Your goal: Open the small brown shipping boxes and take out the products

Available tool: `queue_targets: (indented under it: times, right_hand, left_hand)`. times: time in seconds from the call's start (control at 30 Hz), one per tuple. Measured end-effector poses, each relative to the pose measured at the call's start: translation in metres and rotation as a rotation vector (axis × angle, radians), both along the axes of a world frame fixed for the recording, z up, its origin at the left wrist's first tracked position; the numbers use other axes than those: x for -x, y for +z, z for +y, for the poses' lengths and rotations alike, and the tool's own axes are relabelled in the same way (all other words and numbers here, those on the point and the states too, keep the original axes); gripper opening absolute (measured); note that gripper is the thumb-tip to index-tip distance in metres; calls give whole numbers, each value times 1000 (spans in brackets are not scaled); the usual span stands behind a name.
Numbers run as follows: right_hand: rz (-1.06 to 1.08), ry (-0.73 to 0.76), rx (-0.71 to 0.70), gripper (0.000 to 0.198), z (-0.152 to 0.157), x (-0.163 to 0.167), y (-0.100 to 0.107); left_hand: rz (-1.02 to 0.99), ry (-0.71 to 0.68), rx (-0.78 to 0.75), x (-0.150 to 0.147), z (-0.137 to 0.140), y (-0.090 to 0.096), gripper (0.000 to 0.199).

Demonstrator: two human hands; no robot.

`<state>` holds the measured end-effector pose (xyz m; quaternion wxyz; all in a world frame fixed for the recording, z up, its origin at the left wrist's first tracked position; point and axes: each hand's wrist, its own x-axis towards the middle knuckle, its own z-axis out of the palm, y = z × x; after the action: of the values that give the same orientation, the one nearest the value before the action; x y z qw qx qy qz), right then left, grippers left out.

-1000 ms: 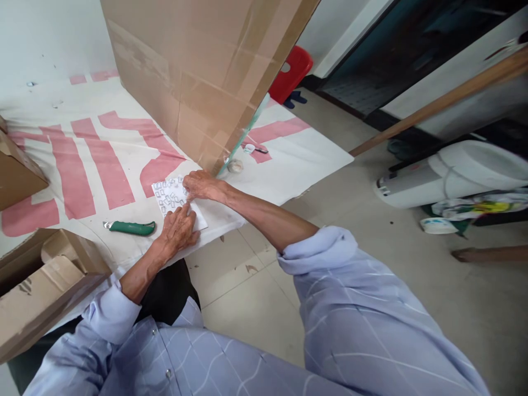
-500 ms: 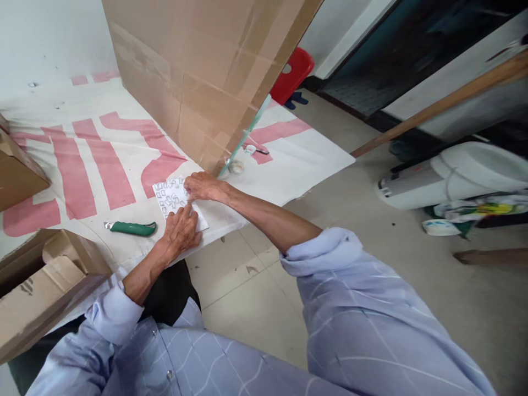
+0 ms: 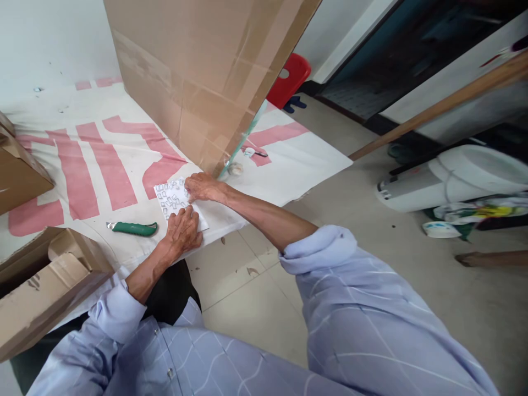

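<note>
A white sheet covered with several small, grey-edged rectangular pieces lies near the table's front edge. Over its lower right part, my left hand rests with curled fingers. My right hand reaches in from the right, its fingers bent down and pressed together at the sheet's upper right. The two hands' fingertips nearly meet; anything between them is too small or hidden to name. Left of the sheet lies a green utility knife with a bit of blade showing.
A tall cardboard box stands behind my hands beside a glass edge. An open carton is at the near left, another box beyond. A tape roll lies right. A white bucket and wooden pole stand farther right.
The view has shifted slightly. Both hands stay at the sheet, with only tiny movements of the fingers.
</note>
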<state>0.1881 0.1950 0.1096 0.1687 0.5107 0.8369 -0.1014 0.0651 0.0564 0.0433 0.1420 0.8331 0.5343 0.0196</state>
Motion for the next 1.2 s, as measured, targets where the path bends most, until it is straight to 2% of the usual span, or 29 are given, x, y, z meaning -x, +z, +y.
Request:
queue_targets:
  times: [0.1, 0.2, 0.27, 0.33, 0.4, 0.47, 0.57, 0.6, 0.67, 0.73, 0.8, 0.87, 0.97, 1.2]
  right_hand:
    - [213, -93, -35, 20, 3, -15, 0]
    - [740, -226, -26, 42, -3, -35, 0]
    - [1144, -306, 101, 55, -14, -45, 1]
    - [1469, -372, 286, 64, -30, -48, 2]
    - [1683, -417, 449, 65, -45, -45, 4]
    - [1802, -460, 566, 60, -60, -41, 7]
    - [1894, -494, 659, 55, -76, -34, 10]
    - [1910, -492, 674, 54, -81, -32, 10]
    - [1925, -466, 682, 52, -88, -29, 11]
    - [1928, -411, 678, 52, -92, -27, 11]
    - [1922, -349, 669, 55, -95, -25, 12]
    - [1907, -307, 654, 57, -97, -23, 12]
    - [1872, -279, 621, 59, -99, -20, 13]
    - [1790, -288, 595, 62, -104, -15, 17]
  left_hand:
    - [10, -30, 9, 0, 1, 8, 41]
    - [-1, -50, 6, -1, 1, 15, 29]
    - [-18, -47, -3, -1, 0, 19, 23]
    - [-42, -40, -13, -1, -2, 21, 17]
    - [-80, -31, -23, 1, -4, 23, 12]
    - [-135, -12, -35, 4, -8, 24, 11]
    - [-228, 46, -65, 13, -14, 26, 16]
    - [-318, 81, -65, 17, -16, 27, 16]
    - [-661, 172, -3, 24, -18, 31, 19]
    - [-1098, 261, 150, 30, -18, 37, 33]
    - [-1373, 314, 311, 33, -17, 44, 48]
    - [-1464, 346, 393, 33, -16, 51, 55]
    - [-1507, 370, 393, 32, -17, 57, 51]
    - [-1542, 369, 405, 33, -18, 54, 43]
